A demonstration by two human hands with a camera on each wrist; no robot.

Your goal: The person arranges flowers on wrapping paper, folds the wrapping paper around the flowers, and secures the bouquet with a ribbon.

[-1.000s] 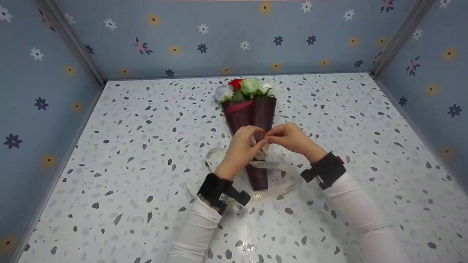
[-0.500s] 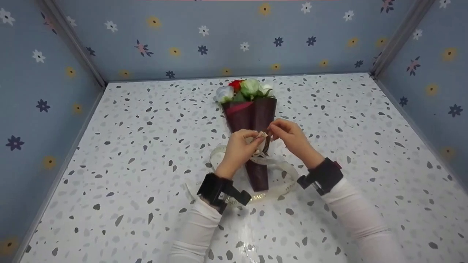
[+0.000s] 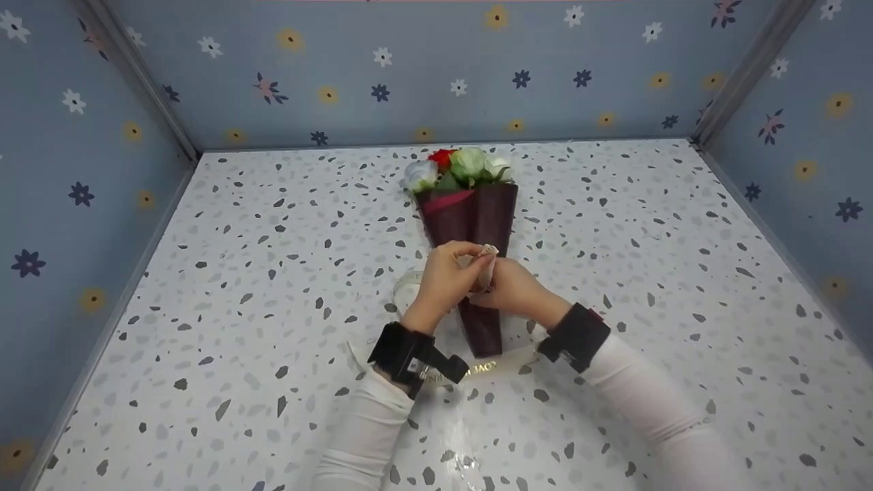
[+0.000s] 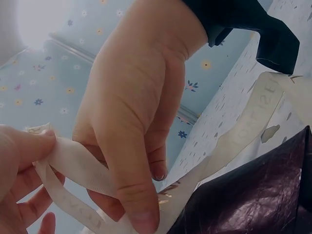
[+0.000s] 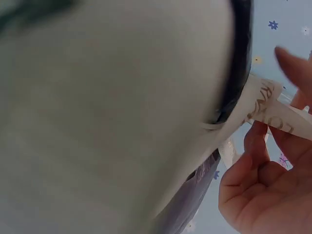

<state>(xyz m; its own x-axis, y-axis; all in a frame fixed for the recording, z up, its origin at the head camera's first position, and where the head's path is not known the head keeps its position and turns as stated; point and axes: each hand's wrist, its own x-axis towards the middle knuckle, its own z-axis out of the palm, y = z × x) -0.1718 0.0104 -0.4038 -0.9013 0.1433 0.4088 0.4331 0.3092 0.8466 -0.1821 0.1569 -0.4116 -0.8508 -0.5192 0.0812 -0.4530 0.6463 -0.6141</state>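
Observation:
A bouquet in dark burgundy wrapping paper (image 3: 494, 215) lies on the table, blooms toward the far side. Around its narrow lower part runs a cream ribbon (image 4: 80, 165) with gold lettering. My left hand (image 3: 445, 279) pinches the top of a raised ribbon loop between thumb and fingers. Just right of it and lower, my right hand (image 3: 518, 290) holds the ribbon near the base of that loop, its thumb lying over the band in the left wrist view. The ribbon's crossing on the wrap is hidden behind the hands.
Red, green, white and pale blue flowers (image 3: 468, 164) top the bouquet. A loose ribbon length (image 3: 481, 368) curves over the speckled table (image 3: 239, 273) below the stem end. Flower-patterned panels (image 3: 409, 68) enclose the back and both sides.
My right hand has moved from above right of the loop down and left to its base. The left hand stays nearly in place, with the ribbon loop now showing at its fingertips.

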